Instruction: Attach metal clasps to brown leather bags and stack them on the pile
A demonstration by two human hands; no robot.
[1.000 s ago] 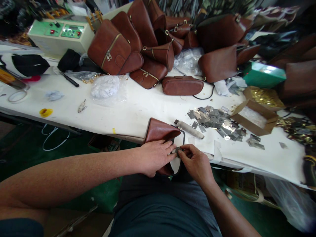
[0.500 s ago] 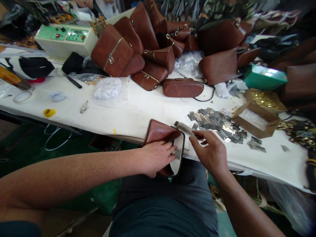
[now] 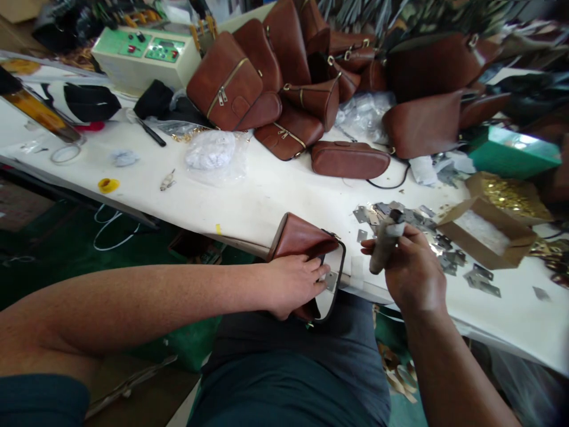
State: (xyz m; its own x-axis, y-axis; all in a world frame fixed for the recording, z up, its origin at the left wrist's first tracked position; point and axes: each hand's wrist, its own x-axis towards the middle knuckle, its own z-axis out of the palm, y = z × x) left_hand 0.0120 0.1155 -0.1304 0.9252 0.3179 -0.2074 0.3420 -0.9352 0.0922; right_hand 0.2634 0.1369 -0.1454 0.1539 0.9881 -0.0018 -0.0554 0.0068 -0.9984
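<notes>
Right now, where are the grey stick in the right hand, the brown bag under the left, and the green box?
Grey stick (image 3: pixel 384 248): head view, middle of its shaft.
Brown bag (image 3: pixel 302 236): head view, leather side above the fingers (image 3: pixel 316 275).
Green box (image 3: pixel 511 156): head view, front wall.

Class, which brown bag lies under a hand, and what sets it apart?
The bag at the near edge of the table, beneath the left hand: it shows a pale panel bearing a metal plate, while the other bags sit farther back.
</notes>
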